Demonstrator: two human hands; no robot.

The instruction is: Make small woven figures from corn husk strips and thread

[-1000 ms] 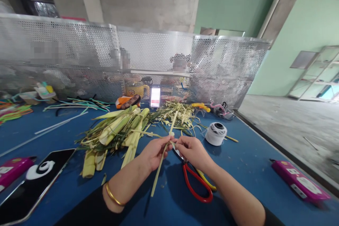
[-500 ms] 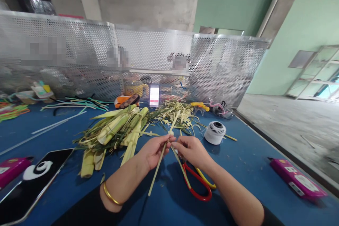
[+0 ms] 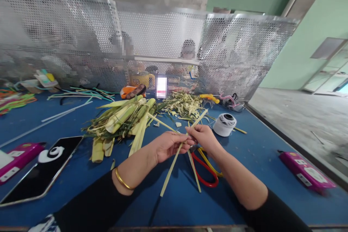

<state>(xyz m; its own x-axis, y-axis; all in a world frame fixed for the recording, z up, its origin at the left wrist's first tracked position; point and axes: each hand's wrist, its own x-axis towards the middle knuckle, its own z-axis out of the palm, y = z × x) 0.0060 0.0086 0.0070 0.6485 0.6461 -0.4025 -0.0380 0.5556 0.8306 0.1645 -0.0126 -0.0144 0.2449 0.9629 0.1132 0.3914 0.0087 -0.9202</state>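
Several narrow pale-green plant strips cross one another between my hands, above the blue table. My left hand comes in from the left, palm partly up, its thumb and fingers pinching the strips where they cross. On the other side of the crossing, my right hand pinches the strips too, and its fingertips nearly meet the left ones. Strip ends point up right, up left and down towards me. Beneath my right hand lie scissors with red and yellow handles, their blades mostly hidden.
A pile of green husks lies left of my hands, and shredded scraps lie behind. To the right stands a spool of white thread. A phone and magenta cases flank me. A perforated metal screen closes the back.
The view has shifted. Both hands have moved slightly right and the crossing strips have turned, with one end now pointing up right. The pinch of both hands remains.
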